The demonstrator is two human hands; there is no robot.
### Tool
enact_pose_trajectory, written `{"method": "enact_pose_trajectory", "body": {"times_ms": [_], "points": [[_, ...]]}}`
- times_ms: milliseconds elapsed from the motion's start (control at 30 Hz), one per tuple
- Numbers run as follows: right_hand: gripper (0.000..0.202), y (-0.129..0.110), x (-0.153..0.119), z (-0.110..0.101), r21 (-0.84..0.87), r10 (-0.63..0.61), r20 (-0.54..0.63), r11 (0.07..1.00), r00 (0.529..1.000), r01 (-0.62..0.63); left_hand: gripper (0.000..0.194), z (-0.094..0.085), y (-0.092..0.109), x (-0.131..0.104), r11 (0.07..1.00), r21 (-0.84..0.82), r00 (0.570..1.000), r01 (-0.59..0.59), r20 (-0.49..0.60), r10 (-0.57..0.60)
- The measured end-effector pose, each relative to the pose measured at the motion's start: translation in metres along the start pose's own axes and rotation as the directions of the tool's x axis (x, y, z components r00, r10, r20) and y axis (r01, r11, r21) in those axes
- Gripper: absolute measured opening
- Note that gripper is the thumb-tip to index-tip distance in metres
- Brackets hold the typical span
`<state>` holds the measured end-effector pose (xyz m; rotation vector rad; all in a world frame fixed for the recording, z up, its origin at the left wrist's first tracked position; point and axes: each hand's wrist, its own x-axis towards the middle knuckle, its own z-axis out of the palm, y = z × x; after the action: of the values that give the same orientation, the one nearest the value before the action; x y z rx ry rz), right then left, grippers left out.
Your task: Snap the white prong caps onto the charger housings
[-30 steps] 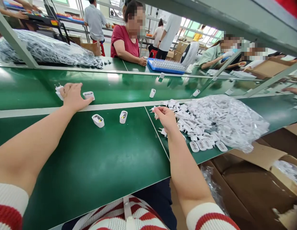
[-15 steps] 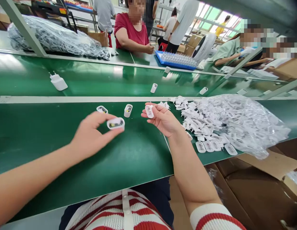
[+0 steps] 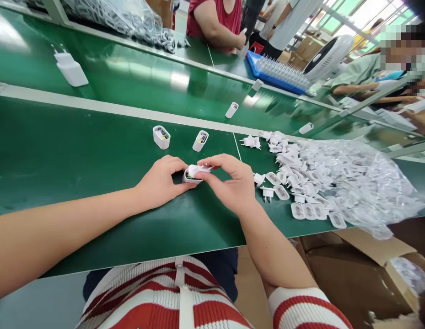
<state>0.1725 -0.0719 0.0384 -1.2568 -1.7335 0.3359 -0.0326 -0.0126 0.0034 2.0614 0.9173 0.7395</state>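
Note:
My left hand (image 3: 167,179) pinches a white charger housing (image 3: 190,180) low over the green bench, its open top showing parts of a circuit board. Between the thumb and fingers of my right hand (image 3: 229,180) is a white plug cap (image 3: 198,171) with metal pins pointing right. The cap is tilted at the housing's open mouth; whether the two touch, I cannot tell. Behind my hands stand two more open housings, a left one (image 3: 161,137) and a right one (image 3: 200,140), both with circuit parts inside. A pair of loose plug caps (image 3: 251,142) lies beyond my right hand.
A heap of white plug caps (image 3: 294,176) spills from a clear plastic bag (image 3: 366,183) on the right. Along the far belt lie a complete charger (image 3: 71,68) and an open housing (image 3: 232,110). Cardboard boxes (image 3: 380,246) stand below the bench edge. Co-workers sit opposite.
Both hands have come together and lower. The cap in my right hand has turned over and now meets the area of the housing's opening. The camera view has tilted downward.

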Motion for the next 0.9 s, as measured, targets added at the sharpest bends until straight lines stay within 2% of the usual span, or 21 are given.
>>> {"method": "enact_pose_trajectory", "body": {"times_ms": [100, 233, 400, 533, 733, 900], "points": [[0.008, 0.003, -0.001, 0.006, -0.067, -0.091, 0.05, 0.993, 0.995, 0.094, 0.033, 0.001, 0.0, -0.001, 1.0, -0.019, 1.0, -0.011, -0.011, 0.011], [0.007, 0.005, -0.001, 0.008, -0.154, -0.112, 0.084, 0.98, 0.99, 0.124, 0.029, 0.002, -0.001, 0.0, 0.999, -0.021, 0.999, -0.032, -0.029, 0.032], [0.011, -0.001, -0.002, 0.007, -0.207, -0.177, 0.047, 0.961, 0.983, 0.183, 0.028, 0.004, -0.001, 0.0, 0.999, -0.019, 0.998, -0.048, -0.034, 0.047], [0.017, -0.003, -0.002, 0.007, -0.187, -0.159, -0.052, 0.971, 0.986, 0.146, 0.029, 0.005, -0.002, 0.001, 0.999, 0.013, 0.998, -0.048, -0.032, 0.048], [0.011, -0.002, -0.002, 0.008, -0.26, -0.186, 0.076, 0.945, 0.98, 0.199, 0.024, 0.005, -0.003, 0.002, 0.999, 0.015, 0.998, -0.053, -0.027, 0.053], [0.01, -0.007, -0.002, 0.006, -0.344, -0.125, 0.089, 0.927, 0.988, 0.148, 0.025, 0.006, -0.004, 0.002, 0.999, 0.019, 0.999, -0.048, -0.019, 0.048]]}}
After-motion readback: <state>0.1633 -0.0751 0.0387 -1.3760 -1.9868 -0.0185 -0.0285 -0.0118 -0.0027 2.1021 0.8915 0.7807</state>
